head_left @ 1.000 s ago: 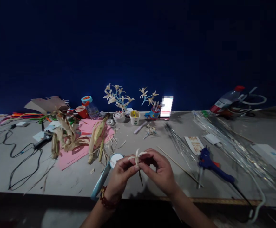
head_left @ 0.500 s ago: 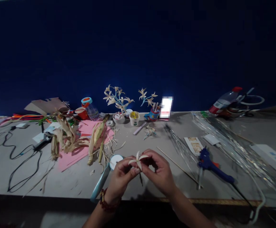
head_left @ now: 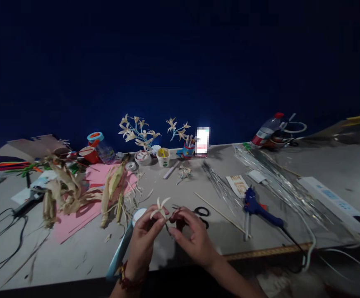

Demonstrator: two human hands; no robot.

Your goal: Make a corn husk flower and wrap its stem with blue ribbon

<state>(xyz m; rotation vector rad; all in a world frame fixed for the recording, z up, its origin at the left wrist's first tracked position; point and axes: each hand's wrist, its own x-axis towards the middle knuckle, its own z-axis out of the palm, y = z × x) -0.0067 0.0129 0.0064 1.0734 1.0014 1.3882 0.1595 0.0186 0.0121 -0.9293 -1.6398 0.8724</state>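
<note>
A pale husk flower (head_left: 159,207) with narrow, pointed petals is pinched between the thumb and fingers of my left hand (head_left: 145,231). Its short dark stem points down beside the thumb. Close by on the right, my right hand (head_left: 192,234) has curled fingers, with a gap between thumb and index fingertip near the stem; nothing shows clearly in it. Behind that hand lie scissors with black handles (head_left: 202,212), partly covered by the fingers. Under my left hand is a light-blue tool with a round white head (head_left: 121,248), partly hidden.
Dried corn husks (head_left: 65,186) lie on pink paper (head_left: 77,215) at left. Finished flower branches (head_left: 138,132) stand at the back beside a yellow-filled cup (head_left: 163,157). Right are a thin stick (head_left: 220,213), wires (head_left: 223,186), a blue glue gun (head_left: 262,213) and a tilted bottle (head_left: 267,130).
My right hand has come off the flower petals and moved slightly away, lower beside the stem. My left hand still holds the flower. The view has turned right, and the scissors now show.
</note>
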